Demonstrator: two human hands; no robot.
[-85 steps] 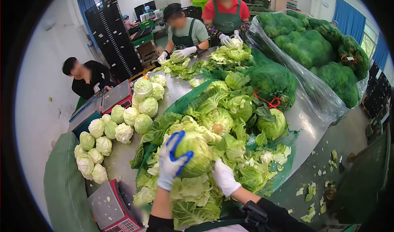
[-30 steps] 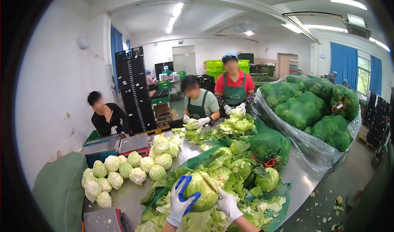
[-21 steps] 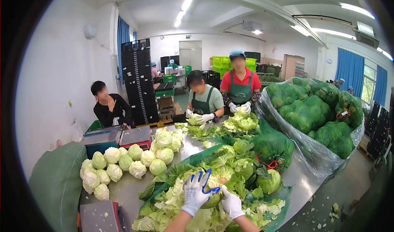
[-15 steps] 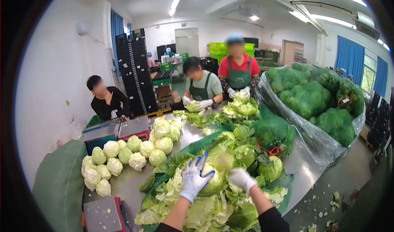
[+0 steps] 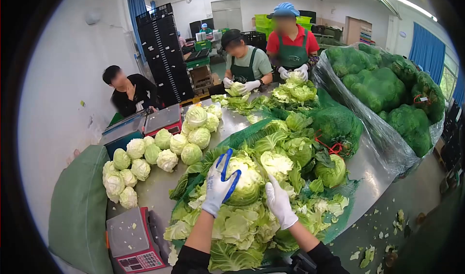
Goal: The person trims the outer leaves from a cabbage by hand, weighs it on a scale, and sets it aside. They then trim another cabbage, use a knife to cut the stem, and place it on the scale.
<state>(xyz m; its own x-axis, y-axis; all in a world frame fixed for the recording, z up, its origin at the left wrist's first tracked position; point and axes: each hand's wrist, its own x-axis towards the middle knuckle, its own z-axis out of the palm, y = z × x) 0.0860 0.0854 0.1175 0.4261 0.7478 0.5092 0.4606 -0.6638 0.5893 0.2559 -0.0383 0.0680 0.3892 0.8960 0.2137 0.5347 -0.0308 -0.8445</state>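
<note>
1. The metal desk (image 5: pixel 363 174) carries a heap of loose cabbage leaves (image 5: pixel 237 225), lying partly on green netting (image 5: pixel 242 136).
2. The cabbage head (image 5: pixel 244 177) sits on the heap at the near side of the desk. The left hand (image 5: pixel 220 182), in a white and blue glove, lies against its left side with fingers spread.
3. The right hand (image 5: pixel 278 203), in a white glove, is just right of the head, fingers extended; whether it touches the head I cannot tell. The two hands are apart.
4. Pale cabbages (image 5: pixel 177 143) are grouped on the left of the desk, between a near scale (image 5: pixel 128 233) and a far scale (image 5: pixel 163 118). A green bag (image 5: pixel 77 206) bulges beside the desk's left edge.
5. A tied net sack (image 5: pixel 336 124) lies right of the heap; beyond it, clear plastic (image 5: pixel 378 133) surrounds more filled green nets (image 5: pixel 375 90).
6. Two aproned people, one in a red shirt (image 5: pixel 293 44) and one in a pale shirt (image 5: pixel 244 63), handle cabbages across the desk. A person in black (image 5: pixel 135 92) is at the left.
7. Behind are stacked black crates (image 5: pixel 162 56), bright green crates (image 5: pixel 264 24), white walls and blue curtains (image 5: pixel 426 53). Leaf scraps (image 5: pixel 368 257) litter the floor at right.
</note>
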